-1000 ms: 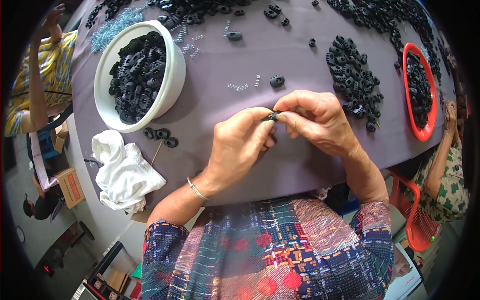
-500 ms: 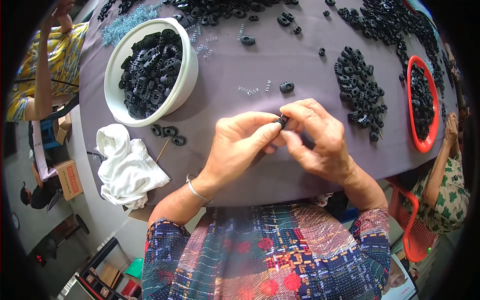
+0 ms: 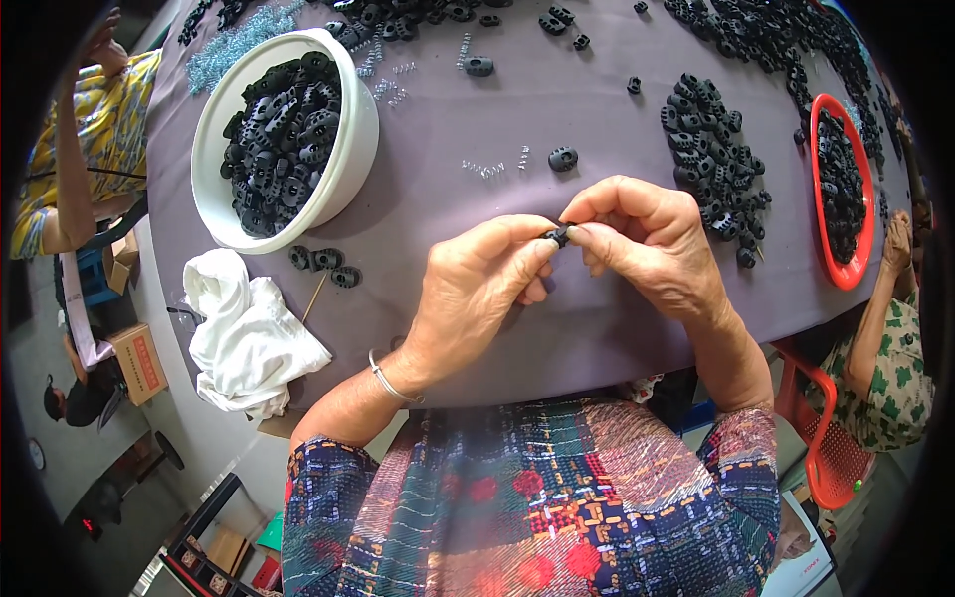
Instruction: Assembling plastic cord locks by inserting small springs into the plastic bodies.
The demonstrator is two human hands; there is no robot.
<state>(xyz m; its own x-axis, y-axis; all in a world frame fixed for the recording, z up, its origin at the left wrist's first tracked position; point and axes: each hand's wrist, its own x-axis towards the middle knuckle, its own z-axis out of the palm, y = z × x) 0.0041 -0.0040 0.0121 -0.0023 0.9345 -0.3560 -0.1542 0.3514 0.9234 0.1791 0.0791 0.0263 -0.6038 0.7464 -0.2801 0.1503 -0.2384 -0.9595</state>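
A small black plastic cord lock part [image 3: 560, 236] is pinched between both hands at the middle of the table. My left hand [image 3: 479, 274] grips it with thumb and forefinger, the other fingers curled below. From the other side, my right hand [image 3: 642, 244] has its thumb and forefinger closed on the same part, covering much of it. Just beyond the hands lies a single black cord lock [image 3: 563, 159]. To its left are a few loose wire springs [image 3: 485, 170].
A white tub [image 3: 370, 129] heaped with black cord locks stands at the left, a white cloth [image 3: 249, 333] nearer me. At right, a pile of black parts [image 3: 702, 149] lies beside a red basin [image 3: 818, 189]. Bluish springs [image 3: 239, 50] cover the far left. Other people sit at both sides.
My right hand has shifted, its thumb now drawn up against the forefinger at the part. My left hand keeps its pinch. The whole view has moved slightly.
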